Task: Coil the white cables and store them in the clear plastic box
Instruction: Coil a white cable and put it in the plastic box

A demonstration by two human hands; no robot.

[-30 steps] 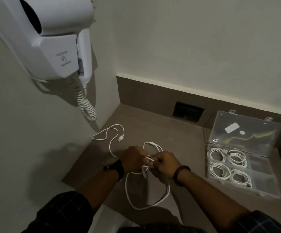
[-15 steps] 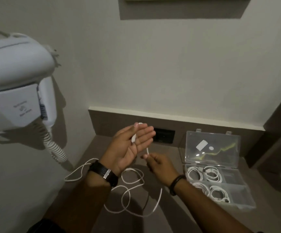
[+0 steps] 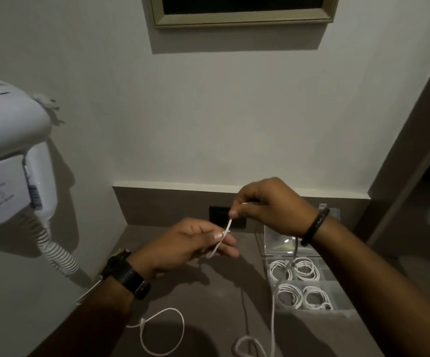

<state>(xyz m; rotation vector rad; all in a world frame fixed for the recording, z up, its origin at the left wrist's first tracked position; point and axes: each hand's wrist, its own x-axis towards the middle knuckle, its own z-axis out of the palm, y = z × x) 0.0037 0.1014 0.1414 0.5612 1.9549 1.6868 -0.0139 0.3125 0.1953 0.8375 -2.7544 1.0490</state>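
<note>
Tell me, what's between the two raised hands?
In the head view, a short taut stretch of white cable runs from the right hand to the left hand; nothing else lies between.

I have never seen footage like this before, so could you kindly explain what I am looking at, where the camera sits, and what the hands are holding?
There is no machine here: a person wears one wide-angle camera on the head, looking down at their own bare hands. The left hand, with a black wristwatch, and the right hand, with a black wristband, pinch a thin white cable between them; the rest hangs in loops onto the brown countertop. At right an open clear plastic box already holds four coiled white cables. A white wall-mounted hair dryer is at left.
</note>
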